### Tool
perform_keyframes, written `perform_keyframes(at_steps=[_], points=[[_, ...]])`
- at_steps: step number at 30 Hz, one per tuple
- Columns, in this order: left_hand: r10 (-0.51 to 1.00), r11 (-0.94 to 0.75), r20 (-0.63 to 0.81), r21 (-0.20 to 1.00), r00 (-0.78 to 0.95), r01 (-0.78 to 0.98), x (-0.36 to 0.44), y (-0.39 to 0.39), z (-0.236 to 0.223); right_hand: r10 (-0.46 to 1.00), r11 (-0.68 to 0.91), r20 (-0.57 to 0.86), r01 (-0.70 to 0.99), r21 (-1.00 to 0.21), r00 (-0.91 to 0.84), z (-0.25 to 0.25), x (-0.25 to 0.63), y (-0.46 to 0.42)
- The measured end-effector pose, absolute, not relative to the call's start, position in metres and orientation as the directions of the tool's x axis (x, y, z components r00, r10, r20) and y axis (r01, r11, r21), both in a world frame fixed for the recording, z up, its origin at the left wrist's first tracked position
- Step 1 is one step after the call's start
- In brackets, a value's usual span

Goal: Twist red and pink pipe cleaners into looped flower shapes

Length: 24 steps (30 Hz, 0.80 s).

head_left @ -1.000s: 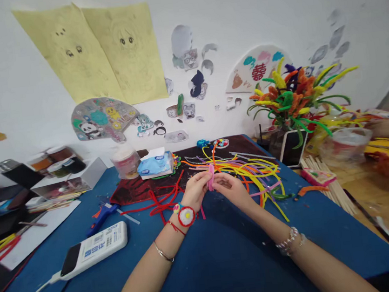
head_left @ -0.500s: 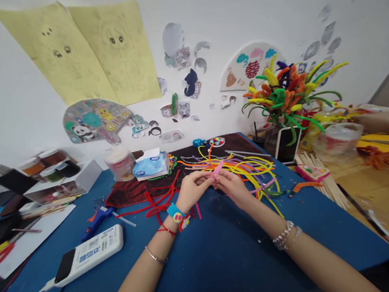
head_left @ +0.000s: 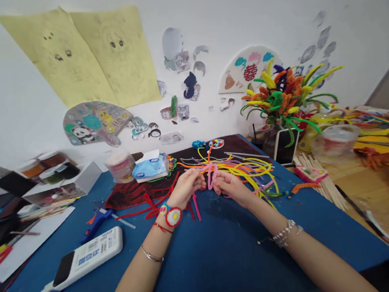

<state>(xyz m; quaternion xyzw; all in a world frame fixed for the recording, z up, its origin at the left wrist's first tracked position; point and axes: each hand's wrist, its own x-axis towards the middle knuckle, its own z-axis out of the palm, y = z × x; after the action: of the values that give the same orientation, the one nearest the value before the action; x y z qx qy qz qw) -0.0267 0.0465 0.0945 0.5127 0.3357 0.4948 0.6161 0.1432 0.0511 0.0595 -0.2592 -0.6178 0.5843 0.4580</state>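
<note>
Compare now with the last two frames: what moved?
The left hand has drawn back from the right hand, opening a small gap. The pink pipe cleaner, held by both, has gone from a short tilted piece to a downward bend. The round charm on the left wrist has swung face-up. Nothing was visibly let go. The pipe-cleaner pile, glue gun and tissue pack stayed put.
</note>
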Motion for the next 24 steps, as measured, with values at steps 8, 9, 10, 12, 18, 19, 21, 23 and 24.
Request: perform_keyframes(at_steps=[8, 9, 10, 12, 18, 19, 21, 23, 24], points=[[0.991, -0.133, 0.078, 0.71, -0.11, -0.692, -0.087, 0.07, 0.12, 0.879, 0.376, 0.305, 0.14, -0.916, -0.366, 0.051, 0.151, 0.065], [0.981, -0.185, 0.088, 0.692, -0.173, -0.698, -0.096, 0.072, 0.122, 0.875, 0.433, 0.35, 0.218, -0.874, -0.335, 0.051, 0.151, 0.064], [0.966, -0.243, 0.103, 0.684, -0.238, -0.688, -0.104, 0.074, 0.124, 0.862, 0.489, 0.4, 0.305, -0.817, -0.31, 0.052, 0.152, 0.063], [0.929, -0.337, 0.133, 0.686, -0.345, -0.645, -0.119, 0.077, 0.125, 0.814, 0.579, 0.503, 0.477, -0.661, -0.291, 0.055, 0.153, 0.061], [0.841, -0.468, 0.186, 0.72, -0.507, -0.513, -0.131, 0.084, 0.116, 0.661, 0.654, 0.66, 0.705, -0.275, -0.357, 0.065, 0.157, 0.061], [0.838, -0.473, 0.179, 0.71, -0.516, -0.521, -0.129, 0.085, 0.114, 0.659, 0.652, 0.669, 0.704, -0.282, -0.343, 0.065, 0.158, 0.061], [0.86, -0.446, 0.143, 0.675, -0.489, -0.588, -0.121, 0.086, 0.112, 0.696, 0.63, 0.671, 0.667, -0.398, -0.257, 0.063, 0.157, 0.061], [0.908, -0.377, 0.113, 0.636, -0.403, -0.673, -0.11, 0.085, 0.111, 0.789, 0.582, 0.586, 0.53, -0.617, -0.185, 0.06, 0.155, 0.061], [0.932, -0.334, 0.111, 0.627, -0.344, -0.704, -0.102, 0.083, 0.111, 0.84, 0.537, 0.509, 0.427, -0.728, -0.189, 0.058, 0.152, 0.06]])
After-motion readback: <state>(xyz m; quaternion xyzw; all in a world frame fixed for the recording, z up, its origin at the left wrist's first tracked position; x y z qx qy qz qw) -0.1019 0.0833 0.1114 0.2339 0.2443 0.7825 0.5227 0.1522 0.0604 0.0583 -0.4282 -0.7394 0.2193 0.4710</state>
